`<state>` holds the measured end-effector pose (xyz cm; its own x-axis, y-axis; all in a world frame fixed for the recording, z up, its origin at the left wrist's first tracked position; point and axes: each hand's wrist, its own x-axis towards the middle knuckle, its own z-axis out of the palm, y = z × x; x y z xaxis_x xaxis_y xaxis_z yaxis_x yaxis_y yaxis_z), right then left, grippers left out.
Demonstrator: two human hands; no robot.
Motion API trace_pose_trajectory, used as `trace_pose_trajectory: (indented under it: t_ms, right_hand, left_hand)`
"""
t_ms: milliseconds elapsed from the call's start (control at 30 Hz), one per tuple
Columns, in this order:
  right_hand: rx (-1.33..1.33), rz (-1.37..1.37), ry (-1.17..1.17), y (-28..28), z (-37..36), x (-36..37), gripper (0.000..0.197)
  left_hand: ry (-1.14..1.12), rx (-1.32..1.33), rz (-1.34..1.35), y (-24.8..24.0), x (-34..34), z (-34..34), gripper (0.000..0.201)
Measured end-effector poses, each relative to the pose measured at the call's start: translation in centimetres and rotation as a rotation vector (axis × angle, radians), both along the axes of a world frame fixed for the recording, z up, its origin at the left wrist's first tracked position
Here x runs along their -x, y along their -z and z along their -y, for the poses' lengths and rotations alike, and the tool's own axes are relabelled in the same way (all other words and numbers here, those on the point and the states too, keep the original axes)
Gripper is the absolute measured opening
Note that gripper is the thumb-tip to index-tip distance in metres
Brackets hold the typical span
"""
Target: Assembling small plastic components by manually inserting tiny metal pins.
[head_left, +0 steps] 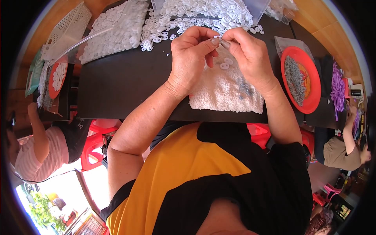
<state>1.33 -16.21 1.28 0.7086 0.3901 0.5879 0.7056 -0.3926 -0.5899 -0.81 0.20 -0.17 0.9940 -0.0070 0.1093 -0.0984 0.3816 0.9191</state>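
1. Black desk [117, 82], dark top, spans the view.
2. White plastic ring pile [188, 19] at far edge; clear bag [284, 9] far right.
3. White towel [229, 88] under hands; two rings [226, 64] on it.
4. Red plate [313, 78] of grey metal bits [294, 80], right.
5. Left hand [190, 58] and right hand [248, 55], fingertips pinched together on a tiny piece [220, 40], above towel.

At the upper centre of the frame, a tiny piece is pinched between the left hand [192, 55] and the right hand [246, 53], above a white towel [227, 92] laid on the black desk [125, 82]. White plastic rings [196, 19] are heaped behind; a red plate [311, 78] is seen at right.
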Motion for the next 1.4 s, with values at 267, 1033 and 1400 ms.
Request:
trace_pose_trajectory:
  t_ms: [267, 1033, 1400]
  right_hand:
    - [-0.013, -0.029, -0.021, 0.0, 0.3, 0.0, 0.012]
    - [-0.313, -0.496, -0.069, 0.5, -0.8, 0.4, 0.003]
    - [-0.067, -0.098, -0.006, 0.9, -0.3, -0.2, 0.010]
  left_hand:
    - [-0.006, -0.101, 0.018, -0.1, 0.2, 0.1, 0.010]
    - [-0.068, -0.083, -0.021, 0.2, 0.3, 0.2, 0.006]
    - [-0.036, -0.085, -0.060, 0.2, -0.2, 0.0, 0.010]
